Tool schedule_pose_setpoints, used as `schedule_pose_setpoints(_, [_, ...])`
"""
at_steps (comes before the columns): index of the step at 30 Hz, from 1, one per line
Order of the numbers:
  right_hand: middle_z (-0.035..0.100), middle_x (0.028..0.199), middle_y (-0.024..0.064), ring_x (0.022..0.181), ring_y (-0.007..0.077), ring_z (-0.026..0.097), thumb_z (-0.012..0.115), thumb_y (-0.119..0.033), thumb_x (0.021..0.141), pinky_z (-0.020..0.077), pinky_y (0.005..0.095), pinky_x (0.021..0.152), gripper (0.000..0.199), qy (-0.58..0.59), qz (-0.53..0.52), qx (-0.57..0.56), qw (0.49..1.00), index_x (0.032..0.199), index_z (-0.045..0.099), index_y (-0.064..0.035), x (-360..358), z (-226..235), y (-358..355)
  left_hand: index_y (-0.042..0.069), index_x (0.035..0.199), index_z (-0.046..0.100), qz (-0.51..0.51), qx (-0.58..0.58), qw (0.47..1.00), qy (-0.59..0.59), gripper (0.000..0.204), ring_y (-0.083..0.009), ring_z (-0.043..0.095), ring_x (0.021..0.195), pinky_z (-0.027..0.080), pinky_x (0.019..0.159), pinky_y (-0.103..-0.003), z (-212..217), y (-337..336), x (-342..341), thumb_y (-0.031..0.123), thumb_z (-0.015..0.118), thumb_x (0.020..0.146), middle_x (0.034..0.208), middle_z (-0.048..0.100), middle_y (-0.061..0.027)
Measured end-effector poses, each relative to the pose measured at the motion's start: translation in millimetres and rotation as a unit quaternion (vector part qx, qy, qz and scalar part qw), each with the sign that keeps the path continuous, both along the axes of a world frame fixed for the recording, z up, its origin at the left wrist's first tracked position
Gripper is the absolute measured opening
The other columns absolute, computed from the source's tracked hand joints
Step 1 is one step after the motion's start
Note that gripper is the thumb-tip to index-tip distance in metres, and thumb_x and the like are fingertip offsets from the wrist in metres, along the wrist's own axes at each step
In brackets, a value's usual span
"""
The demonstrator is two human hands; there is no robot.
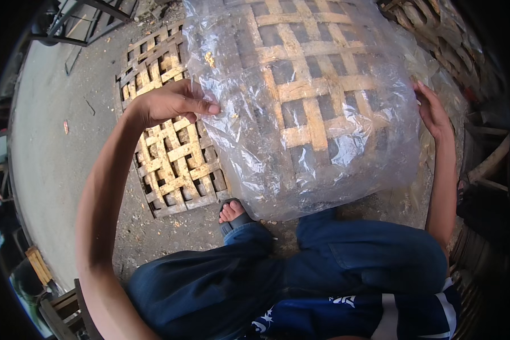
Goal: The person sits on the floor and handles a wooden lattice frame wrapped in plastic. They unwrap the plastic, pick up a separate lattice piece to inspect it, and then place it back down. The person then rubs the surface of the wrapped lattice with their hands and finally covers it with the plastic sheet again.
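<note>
A large, clear, wrinkled plastic sheet spreads out in front of me, with a few yellow crumbs stuck near its left side. My left hand pinches its left edge between thumb and fingers. At the opposite edge, my right hand grips the plastic, its thumb partly hidden. Through the sheet I see a lattice panel of pale woven strips; I cannot tell whether the two touch. Partly covered by the plastic, another woven lattice panel, dusted with yellow bits, lies on the floor to the left.
Grey concrete floor stretches to the left, with a small reddish scrap on it. A dark metal frame stands at the far left. More lattice panels lean at the far right. My sandalled foot is below the sheet.
</note>
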State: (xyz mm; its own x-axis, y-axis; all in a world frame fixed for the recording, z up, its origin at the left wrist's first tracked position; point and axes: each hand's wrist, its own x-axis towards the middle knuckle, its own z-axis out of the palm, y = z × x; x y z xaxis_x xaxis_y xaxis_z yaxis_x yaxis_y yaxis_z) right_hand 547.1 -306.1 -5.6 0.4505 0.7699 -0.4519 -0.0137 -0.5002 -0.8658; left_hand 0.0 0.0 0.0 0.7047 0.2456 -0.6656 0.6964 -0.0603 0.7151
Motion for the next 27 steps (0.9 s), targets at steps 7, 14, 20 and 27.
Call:
schedule_pose_setpoints(7, [0.065,0.134,0.0030,0.123,0.0160,0.054,0.068,-0.037,0.097,0.0406,0.0345,0.103,0.038,-0.065,0.017,0.033,0.997,0.122,0.073,-0.0081,-32.6,18.1,9.0,0.000,0.088,0.075,0.058,0.041,0.997,0.002,0.048,-0.0182,0.066,0.082,0.055,0.077,-0.034,3.2,-13.5,-1.8,0.040,0.095,0.072,0.088,0.074,-0.0099])
schedule_pose_setpoints(14, [0.067,0.127,0.0030,0.118,0.0155,0.055,0.067,-0.039,0.097,0.0413,0.0346,0.101,0.039,-0.083,-0.038,0.019,0.996,0.120,0.073,-0.0077,-30.2,21.4,3.0,0.000,0.088,0.072,0.002,0.008,1.000,0.025,0.049,-0.0180,0.061,0.080,0.049,0.079,-0.034,7.5,-9.0,5.6,0.043,0.091,0.075,0.083,0.069,-0.0077])
schedule_pose_setpoints(20, [0.068,0.118,0.0004,0.111,0.0137,0.056,0.072,-0.041,0.094,0.0414,0.0332,0.098,0.038,-0.094,-0.039,0.051,0.993,0.111,0.074,-0.0070,-44.6,3.6,31.1,0.003,0.082,0.076,0.036,-0.008,0.999,-0.017,0.039,-0.0161,0.062,0.076,0.051,0.075,-0.034,13.0,-19.4,14.0,0.039,0.091,0.078,0.077,0.070,-0.0056])
schedule_pose_setpoints(27, [0.066,0.113,-0.0005,0.109,0.0137,0.056,0.076,-0.040,0.092,0.0445,0.0338,0.095,0.035,-0.080,-0.053,0.019,0.995,0.107,0.072,-0.0091,-13.1,20.9,18.4,0.006,0.073,0.072,0.063,-0.005,0.998,0.029,0.032,-0.0155,0.066,0.083,0.053,0.082,-0.032,22.7,-23.8,16.3,0.030,0.092,0.079,0.078,0.071,-0.0046])
